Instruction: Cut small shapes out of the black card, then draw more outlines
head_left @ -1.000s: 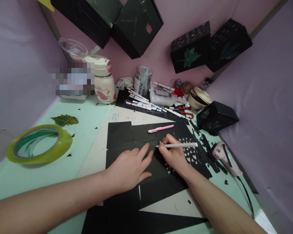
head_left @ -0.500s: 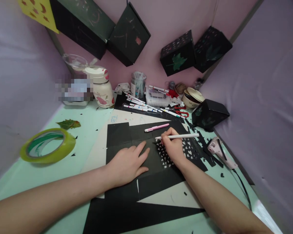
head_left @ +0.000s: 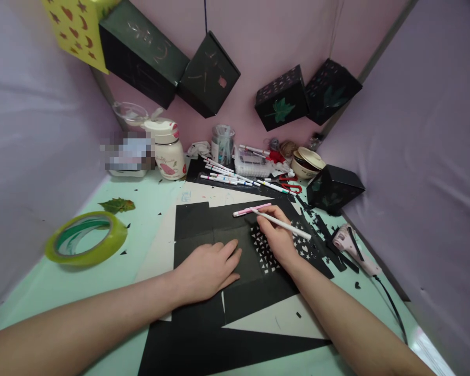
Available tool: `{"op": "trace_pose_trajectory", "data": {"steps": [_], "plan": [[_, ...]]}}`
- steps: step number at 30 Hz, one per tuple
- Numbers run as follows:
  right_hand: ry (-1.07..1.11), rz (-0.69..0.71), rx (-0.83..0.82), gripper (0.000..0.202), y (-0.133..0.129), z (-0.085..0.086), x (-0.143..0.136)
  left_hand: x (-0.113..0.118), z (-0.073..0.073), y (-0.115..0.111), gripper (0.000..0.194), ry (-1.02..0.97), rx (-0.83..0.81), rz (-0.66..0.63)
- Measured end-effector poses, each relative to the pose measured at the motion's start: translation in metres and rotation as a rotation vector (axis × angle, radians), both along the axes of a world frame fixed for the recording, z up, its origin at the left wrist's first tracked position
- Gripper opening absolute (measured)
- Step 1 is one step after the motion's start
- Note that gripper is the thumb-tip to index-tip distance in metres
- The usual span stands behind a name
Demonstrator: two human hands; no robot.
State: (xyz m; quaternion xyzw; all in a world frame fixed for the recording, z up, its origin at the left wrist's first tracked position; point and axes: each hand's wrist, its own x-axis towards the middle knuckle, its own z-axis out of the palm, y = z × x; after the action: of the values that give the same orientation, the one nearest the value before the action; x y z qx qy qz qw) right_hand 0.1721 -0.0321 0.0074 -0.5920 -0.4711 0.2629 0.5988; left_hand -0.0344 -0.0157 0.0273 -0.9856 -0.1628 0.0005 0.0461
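Observation:
Black paper (head_left: 191, 222) with fold lines lies in front of me on the table. My left hand (head_left: 209, 271) rests flat on it with the fingers stretched to the right. My right hand (head_left: 277, 232) is closed around a white pen (head_left: 293, 228), whose tip points up and left, close to a pink pen (head_left: 245, 211) lying on the paper. Under and beside my right hand, a part of the black paper is cut through with small triangles, stars and hearts (head_left: 265, 249). The hand hides some of these cutouts.
Clear yellow-green tape (head_left: 113, 243) and a leaf (head_left: 117, 204) lie on the left. Markers (head_left: 235, 180), red-handled scissors (head_left: 292, 186) and a bottle (head_left: 169, 156) stand or lie at the back. A black box (head_left: 335, 188) and a corded pink tool (head_left: 354, 248) are right; black boxes (head_left: 209, 75) hang above.
The white pen has tilted in my right hand; its tip has risen toward the pink pen and its back end has dropped. My left fingers lie closer together. The view has shifted slightly.

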Motion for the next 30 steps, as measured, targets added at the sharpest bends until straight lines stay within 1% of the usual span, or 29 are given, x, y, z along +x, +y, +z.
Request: {"op": "trace_pose_trajectory", "data": {"steps": [4,7,9,13,19,22,25,30], "plan": [[-0.022,0.057,-0.024,0.008,-0.002,-0.003,-0.003,-0.001,-0.006,-0.002,0.043,0.004,0.047,0.007],[-0.078,0.084,-0.064,0.019,-0.005,-0.005,-0.004,-0.001,-0.01,-0.005,0.045,0.011,0.096,0.023],[-0.121,0.082,-0.065,0.022,-0.007,-0.005,-0.005,-0.001,-0.011,-0.007,0.045,0.0,0.109,0.028],[-0.156,0.1,-0.069,0.014,-0.006,-0.003,-0.006,-0.001,-0.012,-0.009,0.045,-0.019,0.117,0.032],[-0.228,0.224,-0.111,0.007,-0.007,0.001,-0.006,0.0,-0.012,-0.009,0.046,-0.033,0.131,0.034],[-0.255,0.197,-0.128,0.006,-0.009,-0.001,-0.005,0.0,-0.011,-0.01,0.046,-0.038,0.137,0.031],[-0.231,0.171,-0.134,0.012,-0.009,-0.004,-0.003,0.0,-0.011,-0.01,0.046,-0.045,0.14,0.028],[-0.252,0.218,-0.143,0.014,-0.009,-0.007,-0.002,0.0,-0.012,-0.01,0.045,-0.05,0.141,0.028]]}}
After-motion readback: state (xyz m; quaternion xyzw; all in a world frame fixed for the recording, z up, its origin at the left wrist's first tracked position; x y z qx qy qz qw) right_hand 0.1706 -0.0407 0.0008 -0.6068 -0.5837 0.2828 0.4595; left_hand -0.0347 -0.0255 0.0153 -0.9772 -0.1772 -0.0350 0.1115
